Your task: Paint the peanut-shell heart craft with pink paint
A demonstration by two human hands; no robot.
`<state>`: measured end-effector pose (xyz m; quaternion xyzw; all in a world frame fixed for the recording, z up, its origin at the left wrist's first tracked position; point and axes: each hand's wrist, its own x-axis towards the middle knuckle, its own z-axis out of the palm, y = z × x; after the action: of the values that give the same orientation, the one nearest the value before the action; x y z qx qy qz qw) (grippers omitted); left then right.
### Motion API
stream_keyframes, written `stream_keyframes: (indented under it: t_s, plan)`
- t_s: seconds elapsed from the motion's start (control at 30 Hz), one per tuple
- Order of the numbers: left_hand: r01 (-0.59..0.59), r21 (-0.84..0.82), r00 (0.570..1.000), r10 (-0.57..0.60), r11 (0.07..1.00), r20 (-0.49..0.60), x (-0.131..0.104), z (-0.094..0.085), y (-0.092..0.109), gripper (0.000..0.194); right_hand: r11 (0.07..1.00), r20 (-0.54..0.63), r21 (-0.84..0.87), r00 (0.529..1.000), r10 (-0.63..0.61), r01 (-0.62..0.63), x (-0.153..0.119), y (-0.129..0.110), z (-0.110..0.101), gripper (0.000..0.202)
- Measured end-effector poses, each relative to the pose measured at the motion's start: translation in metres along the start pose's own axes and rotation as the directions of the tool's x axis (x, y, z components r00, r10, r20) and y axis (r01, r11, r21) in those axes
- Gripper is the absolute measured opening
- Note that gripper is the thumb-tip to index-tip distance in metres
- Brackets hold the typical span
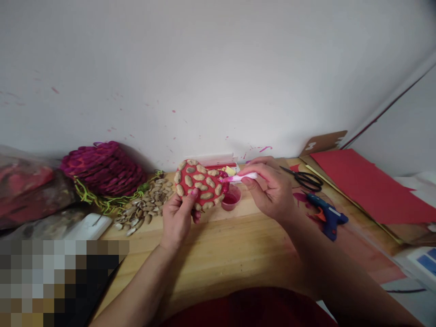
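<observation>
Left hand (177, 218) grasps red disc (200, 184), upright over bench (221, 245). Right hand (272, 188) grasps brush (240, 178); axis horizontal, tip at disc's right edge.

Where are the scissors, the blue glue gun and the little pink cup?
scissors (306, 180), head view, on the black handle loops.
blue glue gun (327, 217), head view, on the middle of its body.
little pink cup (231, 199), head view, on the pink liquid inside, below the peanut-covered disc.
</observation>
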<state>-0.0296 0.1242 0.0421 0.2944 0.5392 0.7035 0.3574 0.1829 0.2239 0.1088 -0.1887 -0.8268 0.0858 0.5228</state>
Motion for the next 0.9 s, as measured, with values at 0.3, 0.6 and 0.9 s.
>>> stream_keyframes:
  t_s: [0.3,0.6,0.9]
  plan:
    - [0.054,-0.031,0.999,-0.054,0.998,-0.002,0.0018,-0.0003,0.0016,0.043,0.999,-0.025,0.032,0.999,0.041,-0.04,0.0025,0.0002,-0.0035,0.01]
    - [0.1,-0.078,0.994,-0.102,0.992,-0.025,0.0016,0.0027,0.0066,0.045,0.992,-0.028,0.107,0.997,0.073,-0.069,0.0003,0.0035,-0.0015,0.009]
    - [0.106,-0.078,0.994,-0.108,0.991,-0.015,0.0019,0.002,0.0061,0.046,0.992,-0.024,0.098,0.997,0.078,-0.076,0.001,0.0015,-0.0025,0.01]
